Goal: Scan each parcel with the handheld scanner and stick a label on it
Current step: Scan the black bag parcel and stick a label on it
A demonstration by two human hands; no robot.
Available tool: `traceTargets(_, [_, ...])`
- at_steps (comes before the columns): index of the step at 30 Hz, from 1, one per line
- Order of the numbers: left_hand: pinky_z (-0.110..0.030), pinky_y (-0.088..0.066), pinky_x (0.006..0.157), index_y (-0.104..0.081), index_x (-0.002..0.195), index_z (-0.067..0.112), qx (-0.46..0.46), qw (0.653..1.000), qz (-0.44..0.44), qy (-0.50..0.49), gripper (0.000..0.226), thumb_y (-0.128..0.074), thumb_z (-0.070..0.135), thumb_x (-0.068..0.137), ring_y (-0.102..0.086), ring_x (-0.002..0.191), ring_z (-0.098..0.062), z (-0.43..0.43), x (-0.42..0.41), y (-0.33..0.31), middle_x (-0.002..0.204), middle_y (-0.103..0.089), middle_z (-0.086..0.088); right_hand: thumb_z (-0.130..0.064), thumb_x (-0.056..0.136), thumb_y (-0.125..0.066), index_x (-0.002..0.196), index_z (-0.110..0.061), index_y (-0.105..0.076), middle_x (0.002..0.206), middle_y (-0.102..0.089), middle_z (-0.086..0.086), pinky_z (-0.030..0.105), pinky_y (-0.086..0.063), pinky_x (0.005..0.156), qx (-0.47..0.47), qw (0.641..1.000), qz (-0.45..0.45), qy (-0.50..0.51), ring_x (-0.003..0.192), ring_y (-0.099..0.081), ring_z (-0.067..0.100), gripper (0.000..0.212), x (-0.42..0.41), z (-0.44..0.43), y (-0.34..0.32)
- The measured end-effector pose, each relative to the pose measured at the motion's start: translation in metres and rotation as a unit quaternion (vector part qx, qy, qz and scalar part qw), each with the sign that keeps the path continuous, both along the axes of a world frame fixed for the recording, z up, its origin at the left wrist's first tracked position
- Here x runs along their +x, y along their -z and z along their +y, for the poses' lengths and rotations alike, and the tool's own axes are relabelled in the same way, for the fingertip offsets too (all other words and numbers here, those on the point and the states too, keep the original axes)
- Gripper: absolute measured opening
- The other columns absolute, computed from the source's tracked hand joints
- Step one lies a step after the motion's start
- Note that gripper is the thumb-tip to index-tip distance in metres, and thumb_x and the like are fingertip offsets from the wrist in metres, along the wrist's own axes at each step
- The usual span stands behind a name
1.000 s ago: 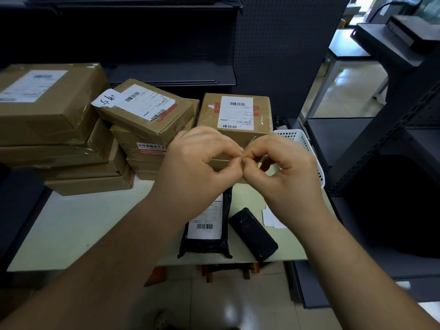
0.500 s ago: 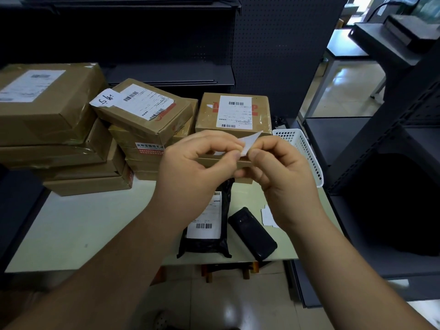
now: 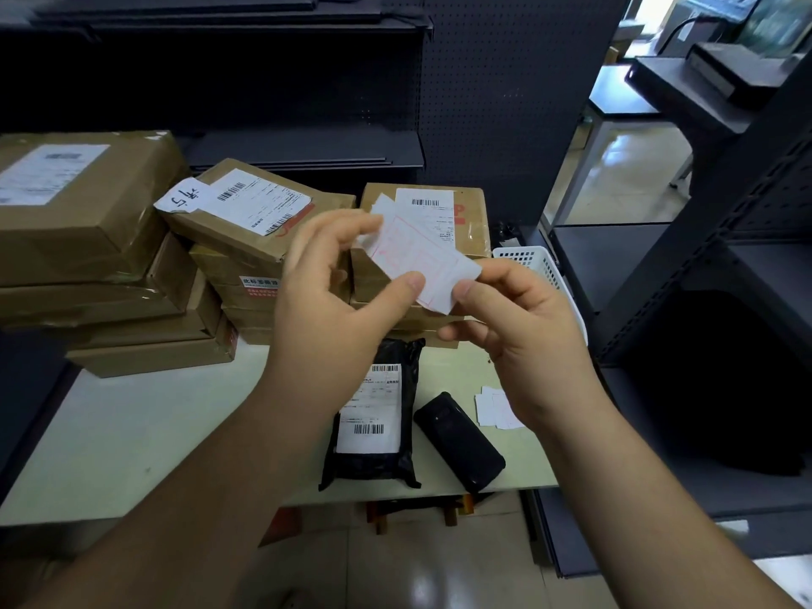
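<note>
Both hands hold a white label sheet (image 3: 424,261) with red print above the table. My left hand (image 3: 334,292) pinches its left part between thumb and fingers, and my right hand (image 3: 518,318) pinches its lower right corner. Below them a black poly-bag parcel (image 3: 373,415) with a white barcode label lies flat on the table. The black handheld scanner (image 3: 459,439) lies beside it on the right. Brown cardboard parcels are stacked behind: one stack (image 3: 470,213) right behind the sheet, another (image 3: 246,217) to the left.
A tall pile of larger brown boxes (image 3: 83,239) fills the table's left rear. A white perforated basket (image 3: 540,265) sits at the right rear. Loose white labels (image 3: 492,404) lie near the right edge of the pale table (image 3: 132,432). Dark metal shelving stands behind and to the right.
My hands, pressed together a second ago, have drawn apart. The label sheet between them has unfolded and now shows spread out, raised in front of the rear parcel.
</note>
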State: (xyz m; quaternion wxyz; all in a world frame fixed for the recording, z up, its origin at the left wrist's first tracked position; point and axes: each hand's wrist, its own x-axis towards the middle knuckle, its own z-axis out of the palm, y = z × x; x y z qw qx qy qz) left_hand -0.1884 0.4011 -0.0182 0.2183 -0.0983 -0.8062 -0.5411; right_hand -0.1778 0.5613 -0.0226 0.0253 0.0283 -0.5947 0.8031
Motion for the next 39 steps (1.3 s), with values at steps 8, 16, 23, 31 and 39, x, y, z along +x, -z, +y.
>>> traceTargets(8, [-0.020,-0.054,0.077,-0.054,0.115,0.028,0.165,0.979,-0.115,0.043,0.049,-0.076,0.001,0.081,-0.066,0.091,-0.001,0.007,-0.002,-0.010,0.104,-0.068,0.005,-0.011,0.078,-0.063,0.086,-0.008,-0.067,0.079,-0.073,0.009,0.027,-0.053,0.061,0.016,0.999,-0.017,-0.030,0.072,-0.069,0.021,0.009,-0.002,0.006,0.002])
traceTargets(16, [-0.025,-0.048,0.090,-0.061,0.111,0.035,-0.002,0.999,-0.023,-0.039,0.044,-0.082,0.024,0.074,-0.054,0.108,-0.005,0.008,-0.006,-0.006,0.122,-0.053,0.011,0.000,0.088,-0.064,0.085,-0.008,-0.063,0.069,-0.071,0.009,0.028,-0.057,0.060,0.020,0.999,-0.043,-0.004,0.059,-0.066,0.016,0.009,-0.001,0.010,-0.007])
traceTargets(23, [-0.023,-0.042,0.084,-0.077,0.097,0.009,-0.184,0.961,0.204,0.017,0.015,-0.077,0.015,0.083,-0.054,0.094,-0.020,0.020,-0.007,-0.001,0.099,-0.065,-0.004,0.001,0.091,-0.060,0.083,-0.009,-0.060,0.073,-0.073,0.009,0.032,-0.057,0.066,0.025,0.998,-0.053,0.018,0.065,-0.068,0.019,0.013,-0.002,0.015,-0.008])
traceTargets(31, [-0.027,-0.052,0.083,-0.076,0.095,0.004,-0.062,0.984,0.121,0.111,0.012,-0.075,0.008,0.084,-0.066,0.092,-0.016,0.026,-0.006,-0.007,0.097,-0.069,-0.004,-0.014,0.085,-0.056,0.089,0.001,-0.068,0.094,-0.074,0.020,0.030,-0.057,0.068,0.005,0.999,-0.009,-0.038,0.079,-0.072,0.023,0.020,-0.001,0.025,-0.013])
traceTargets(39, [-0.018,-0.049,0.084,-0.076,0.096,0.013,-0.022,0.992,0.058,0.110,0.013,-0.074,0.013,0.083,-0.068,0.096,-0.015,0.030,-0.001,-0.010,0.098,-0.072,0.002,-0.011,0.084,-0.064,0.073,-0.014,-0.074,0.082,-0.072,0.011,0.031,-0.055,0.067,0.014,1.000,-0.007,-0.026,0.076,-0.068,0.021,0.015,-0.001,0.026,-0.017])
